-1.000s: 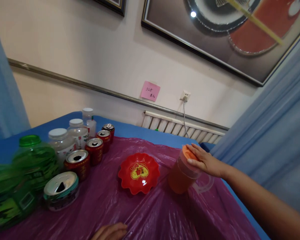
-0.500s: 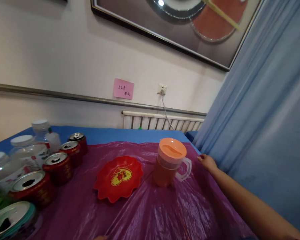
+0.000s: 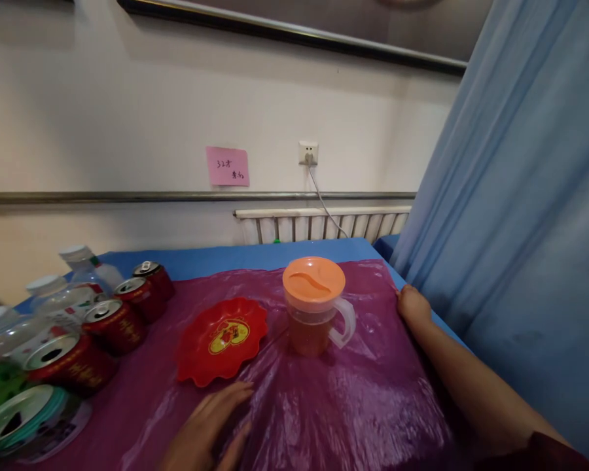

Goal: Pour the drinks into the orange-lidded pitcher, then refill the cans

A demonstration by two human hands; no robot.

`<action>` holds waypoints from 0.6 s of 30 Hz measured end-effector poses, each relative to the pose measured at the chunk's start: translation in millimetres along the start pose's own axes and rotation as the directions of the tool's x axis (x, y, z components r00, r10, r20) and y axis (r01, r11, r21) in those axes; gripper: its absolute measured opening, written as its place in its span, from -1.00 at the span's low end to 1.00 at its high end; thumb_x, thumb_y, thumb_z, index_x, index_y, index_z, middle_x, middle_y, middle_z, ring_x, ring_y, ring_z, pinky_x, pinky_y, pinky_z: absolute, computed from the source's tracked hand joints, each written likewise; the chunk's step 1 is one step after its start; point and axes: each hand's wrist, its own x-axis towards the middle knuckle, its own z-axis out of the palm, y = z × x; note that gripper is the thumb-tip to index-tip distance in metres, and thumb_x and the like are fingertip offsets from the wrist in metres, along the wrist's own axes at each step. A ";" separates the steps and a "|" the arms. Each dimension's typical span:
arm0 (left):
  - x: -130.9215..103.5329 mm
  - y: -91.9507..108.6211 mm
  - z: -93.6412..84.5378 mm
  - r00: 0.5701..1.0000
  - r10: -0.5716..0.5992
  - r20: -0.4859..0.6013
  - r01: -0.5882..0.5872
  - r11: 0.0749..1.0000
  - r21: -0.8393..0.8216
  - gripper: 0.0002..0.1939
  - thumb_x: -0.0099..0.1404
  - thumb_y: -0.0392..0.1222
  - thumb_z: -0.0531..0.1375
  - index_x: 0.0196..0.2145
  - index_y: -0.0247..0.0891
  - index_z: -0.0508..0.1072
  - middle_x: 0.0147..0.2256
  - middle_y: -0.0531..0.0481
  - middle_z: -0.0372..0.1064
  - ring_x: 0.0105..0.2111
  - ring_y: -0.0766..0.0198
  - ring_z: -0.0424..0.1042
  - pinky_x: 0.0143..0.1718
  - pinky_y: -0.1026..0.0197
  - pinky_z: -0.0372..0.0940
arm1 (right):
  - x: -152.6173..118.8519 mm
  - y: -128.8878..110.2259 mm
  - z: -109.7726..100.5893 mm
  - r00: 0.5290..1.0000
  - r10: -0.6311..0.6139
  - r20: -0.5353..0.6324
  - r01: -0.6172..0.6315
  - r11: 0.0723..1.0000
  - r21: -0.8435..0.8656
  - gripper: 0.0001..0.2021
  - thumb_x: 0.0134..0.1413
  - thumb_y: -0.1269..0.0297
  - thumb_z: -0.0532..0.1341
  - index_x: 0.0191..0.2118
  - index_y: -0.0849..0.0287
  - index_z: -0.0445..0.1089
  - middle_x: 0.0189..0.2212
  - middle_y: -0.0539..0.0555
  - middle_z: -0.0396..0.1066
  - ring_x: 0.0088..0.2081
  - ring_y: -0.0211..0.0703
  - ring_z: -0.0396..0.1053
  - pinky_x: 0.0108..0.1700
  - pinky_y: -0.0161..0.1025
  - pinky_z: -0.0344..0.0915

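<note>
A thin purple plastic sheet lies wrinkled over the blue tabletop. At the sheet's far right edge, my right hand is closed, pinching the plastic. My left hand comes in at the bottom, fingers stretched out and apart, over the sheet just below a red scalloped plate with a yellow print. To the right of the plate stands a clear pitcher with an orange lid, an amber liquid and a handle facing right. Neither hand touches the pitcher or the plate.
Several red cans run along the left, with a teal-rimmed can nearest. White-capped clear bottles stand behind them. A blue curtain hangs at the right. Beyond the table are a radiator and a plugged-in socket.
My left hand has come up into view from the bottom edge, fingers spread. The view has tilted downward and levelled. My right hand stays at the sheet's right edge, more curled now.
</note>
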 end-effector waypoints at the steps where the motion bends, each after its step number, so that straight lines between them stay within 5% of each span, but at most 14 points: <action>1: 0.7 4.0 5.6 1.000 -0.011 0.023 0.011 1.000 -0.002 -0.60 0.34 -0.02 0.23 0.13 0.06 0.50 0.06 0.02 0.57 0.00 0.07 0.60 0.01 0.08 0.52 | 3.2 0.5 0.8 1.000 -0.007 0.006 0.007 1.000 -0.001 -0.64 0.33 0.12 0.25 0.13 0.18 0.39 0.10 0.20 0.39 0.00 -0.04 0.44 0.03 0.00 0.44; 7: -4.4 21.0 30.4 0.978 -0.025 0.206 0.026 1.000 -0.003 -0.63 0.34 -0.06 0.25 0.10 0.01 0.53 0.08 -0.05 0.56 0.04 0.06 0.58 0.07 0.07 0.49 | 24.2 -3.5 2.7 0.999 -0.036 0.030 0.036 0.999 -0.011 -0.62 0.32 0.13 0.27 0.14 0.21 0.38 0.10 0.20 0.39 0.00 -0.02 0.45 0.02 0.01 0.45; 18: 8.0 48.0 26.9 0.956 0.031 0.290 -0.037 0.999 0.017 -0.62 0.30 -0.19 0.24 0.08 -0.06 0.52 0.05 -0.07 0.57 0.02 0.05 0.59 0.06 0.06 0.50 | 37.4 -3.6 9.6 0.999 -0.030 0.028 0.031 0.999 -0.015 -0.64 0.33 0.13 0.25 0.14 0.18 0.38 0.10 0.19 0.40 0.00 -0.03 0.45 0.02 0.01 0.45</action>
